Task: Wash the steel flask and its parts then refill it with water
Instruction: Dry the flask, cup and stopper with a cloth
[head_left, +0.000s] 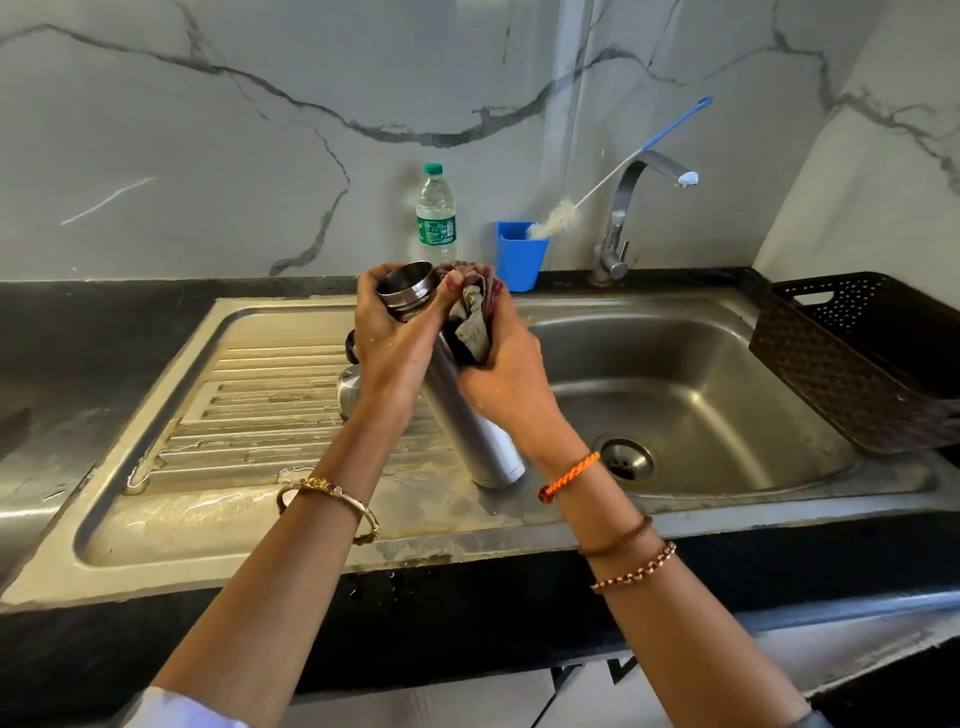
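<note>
Left hand (395, 332) fingers curling round neck of steel flask (467, 415), flask tilting over sink (701, 374) edge. Right hand (498, 364) fingers pinching cloth (470, 312) against flask side; likely wiping outside. Lid parts (349, 387) lying on drainboard. Tap (639, 208) not running; refill seemingly remaining.

Middle of flask (470, 415) covered by left hand (397, 343) and right hand (506, 374); neck partly behind cloth (472, 317). Two steel parts (349, 387) on the drainboard mostly hidden behind the left wrist, kind unclear. Basket (852, 358) cut off at right edge. Bottle (436, 215) label too small to read. Brush (558, 215) tip hidden inside cup (519, 257).
</note>
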